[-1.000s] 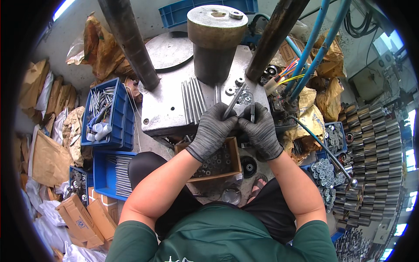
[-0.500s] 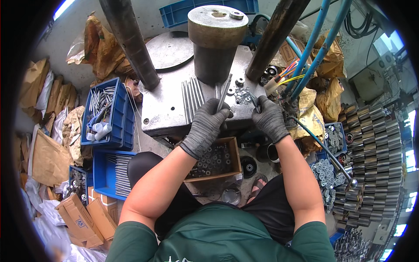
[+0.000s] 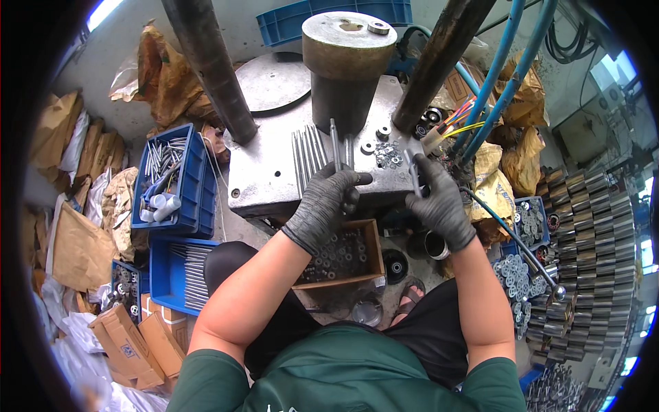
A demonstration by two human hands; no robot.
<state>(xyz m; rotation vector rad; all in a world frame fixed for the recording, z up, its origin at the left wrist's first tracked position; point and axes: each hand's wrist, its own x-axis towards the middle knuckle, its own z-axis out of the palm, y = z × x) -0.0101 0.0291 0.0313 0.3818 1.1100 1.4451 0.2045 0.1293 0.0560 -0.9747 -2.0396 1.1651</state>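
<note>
Over the front of the metal press table [image 3: 257,175], my gloved left hand [image 3: 321,202] is closed on a metal shaft [image 3: 335,143] that stands nearly upright. My gloved right hand [image 3: 441,204] grips a slim grey metal tool [image 3: 413,172], its kind unclear, at the table's right front edge. A small heap of retaining rings [image 3: 388,155] lies between the hands. Beside that heap are two small bearings, one being the dark bearing [image 3: 368,147]. A row of shafts [image 3: 309,156] lies left of my left hand.
A thick steel press ram [image 3: 344,82] rises behind the shafts between two dark columns. Below the table stands a wooden box [image 3: 376,255] of small parts. Blue crates [image 3: 200,189] are at left; stacked metal cylinders [image 3: 583,247] and blue hoses [image 3: 495,82] are at right.
The shaft in my left hand has swung from leaning right to nearly upright. My right hand has drawn back from the retaining rings, right and nearer to me, with the tool.
</note>
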